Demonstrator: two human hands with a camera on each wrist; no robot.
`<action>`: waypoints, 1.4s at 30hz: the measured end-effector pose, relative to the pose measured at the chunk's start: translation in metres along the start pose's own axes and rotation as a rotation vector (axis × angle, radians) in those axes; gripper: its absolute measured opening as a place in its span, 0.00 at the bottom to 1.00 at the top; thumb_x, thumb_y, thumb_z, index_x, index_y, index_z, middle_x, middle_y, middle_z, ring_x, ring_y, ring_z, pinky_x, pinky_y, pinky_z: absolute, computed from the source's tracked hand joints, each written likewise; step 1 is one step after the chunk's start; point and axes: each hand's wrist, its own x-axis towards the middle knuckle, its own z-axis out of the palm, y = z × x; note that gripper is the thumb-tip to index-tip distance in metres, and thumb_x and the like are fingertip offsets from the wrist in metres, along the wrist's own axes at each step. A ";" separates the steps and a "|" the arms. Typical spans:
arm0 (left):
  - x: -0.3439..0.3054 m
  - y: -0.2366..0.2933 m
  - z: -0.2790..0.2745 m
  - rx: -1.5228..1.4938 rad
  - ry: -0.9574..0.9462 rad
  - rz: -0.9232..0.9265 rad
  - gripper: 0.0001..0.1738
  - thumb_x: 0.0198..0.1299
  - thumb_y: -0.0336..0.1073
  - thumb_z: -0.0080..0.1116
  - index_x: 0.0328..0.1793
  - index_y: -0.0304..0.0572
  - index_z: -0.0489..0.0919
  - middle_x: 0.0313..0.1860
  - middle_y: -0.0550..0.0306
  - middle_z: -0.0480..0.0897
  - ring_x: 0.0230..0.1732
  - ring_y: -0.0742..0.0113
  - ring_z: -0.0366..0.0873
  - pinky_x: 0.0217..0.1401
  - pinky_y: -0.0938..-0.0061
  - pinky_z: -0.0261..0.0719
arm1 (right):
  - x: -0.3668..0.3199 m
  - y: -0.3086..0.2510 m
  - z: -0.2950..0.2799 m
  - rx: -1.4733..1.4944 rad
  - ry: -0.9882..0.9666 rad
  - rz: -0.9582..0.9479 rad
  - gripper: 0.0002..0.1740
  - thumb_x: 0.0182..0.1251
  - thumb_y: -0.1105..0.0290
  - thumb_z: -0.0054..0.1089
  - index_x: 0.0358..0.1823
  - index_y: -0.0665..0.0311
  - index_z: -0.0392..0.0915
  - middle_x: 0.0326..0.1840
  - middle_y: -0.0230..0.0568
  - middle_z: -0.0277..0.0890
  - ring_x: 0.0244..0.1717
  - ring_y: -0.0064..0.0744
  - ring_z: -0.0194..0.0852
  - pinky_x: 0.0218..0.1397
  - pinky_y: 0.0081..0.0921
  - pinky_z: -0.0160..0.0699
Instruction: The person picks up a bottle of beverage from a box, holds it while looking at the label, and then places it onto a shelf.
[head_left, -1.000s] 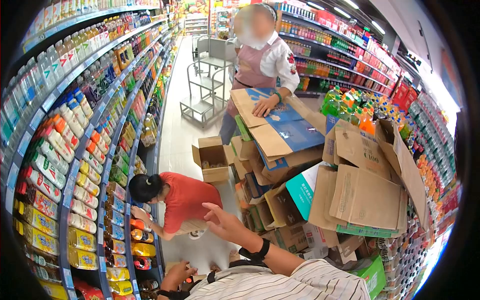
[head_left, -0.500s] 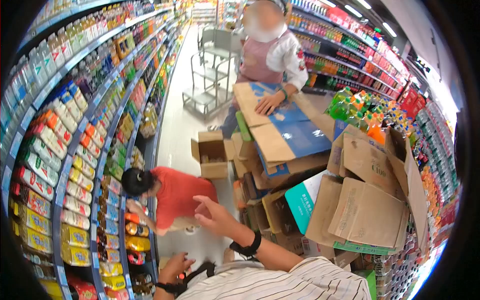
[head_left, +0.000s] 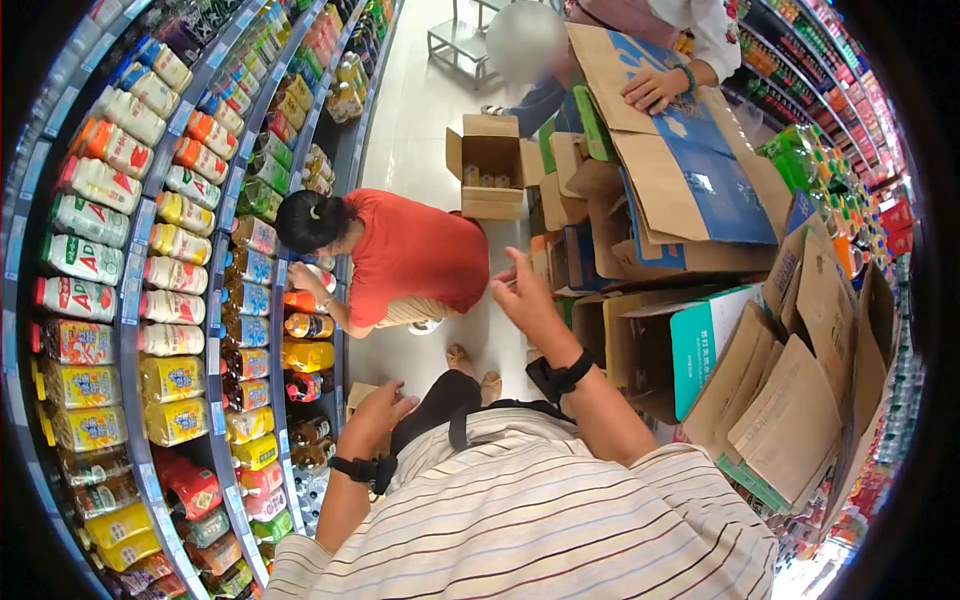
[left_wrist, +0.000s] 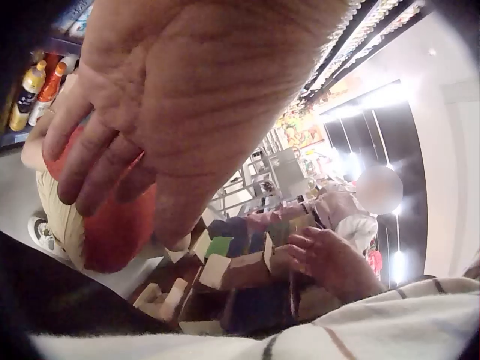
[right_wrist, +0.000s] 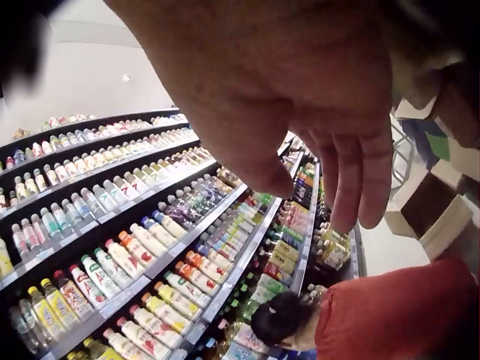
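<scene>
I see my right hand [head_left: 527,297] up, fingers loose and apart, just beside the cardboard boxes [head_left: 660,180]. My left hand [head_left: 372,412] is low, fingers loosely bent, empty, near the drink bottles [head_left: 305,355]

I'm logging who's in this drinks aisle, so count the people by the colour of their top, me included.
Striped top: 1
Red top: 1
White top: 1
Total: 3
</scene>
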 end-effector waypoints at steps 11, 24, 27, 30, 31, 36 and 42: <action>0.044 0.003 -0.070 -0.150 0.066 0.118 0.34 0.69 0.50 0.65 0.71 0.31 0.74 0.52 0.38 0.86 0.53 0.50 0.85 0.58 0.63 0.81 | 0.086 0.004 -0.035 -0.007 0.149 -0.070 0.23 0.70 0.69 0.63 0.64 0.67 0.72 0.43 0.46 0.83 0.39 0.36 0.83 0.45 0.33 0.82; 0.056 0.062 -0.095 -0.359 0.072 0.094 0.29 0.73 0.45 0.61 0.72 0.34 0.74 0.54 0.48 0.86 0.54 0.63 0.84 0.62 0.69 0.79 | 0.219 -0.007 -0.039 0.200 0.146 -0.047 0.22 0.74 0.70 0.57 0.65 0.71 0.70 0.43 0.41 0.80 0.36 0.28 0.83 0.40 0.26 0.82; 0.061 0.071 -0.098 -0.396 0.113 0.082 0.30 0.71 0.47 0.63 0.72 0.35 0.75 0.52 0.50 0.86 0.50 0.65 0.84 0.54 0.72 0.81 | 0.261 -0.001 -0.036 0.230 0.156 -0.034 0.21 0.75 0.70 0.56 0.66 0.69 0.68 0.45 0.37 0.76 0.36 0.25 0.84 0.35 0.22 0.82; 0.066 0.084 -0.098 -0.455 0.160 0.081 0.31 0.70 0.47 0.65 0.71 0.34 0.76 0.49 0.50 0.86 0.46 0.65 0.84 0.49 0.72 0.82 | 0.288 0.001 -0.031 0.257 0.188 0.028 0.21 0.75 0.70 0.57 0.65 0.68 0.69 0.46 0.37 0.77 0.35 0.24 0.84 0.34 0.22 0.82; 0.066 0.090 -0.099 -0.479 0.170 0.065 0.31 0.70 0.46 0.66 0.71 0.34 0.76 0.48 0.50 0.86 0.46 0.65 0.83 0.49 0.72 0.82 | 0.291 -0.001 -0.029 0.277 0.188 0.021 0.18 0.76 0.69 0.58 0.62 0.67 0.72 0.47 0.38 0.78 0.35 0.24 0.84 0.33 0.21 0.81; 0.072 0.089 -0.094 -0.476 0.199 0.028 0.29 0.72 0.46 0.63 0.72 0.37 0.75 0.54 0.50 0.85 0.54 0.65 0.82 0.60 0.72 0.79 | 0.300 0.003 -0.032 0.277 0.117 0.040 0.11 0.76 0.65 0.59 0.47 0.67 0.77 0.38 0.35 0.80 0.32 0.22 0.82 0.32 0.21 0.80; 0.069 0.053 -0.088 -0.510 0.292 -0.004 0.30 0.68 0.45 0.68 0.69 0.32 0.78 0.49 0.45 0.85 0.51 0.60 0.83 0.56 0.67 0.80 | 0.280 0.010 -0.044 0.174 0.095 0.040 0.15 0.79 0.61 0.58 0.37 0.65 0.75 0.31 0.32 0.79 0.30 0.21 0.82 0.30 0.22 0.79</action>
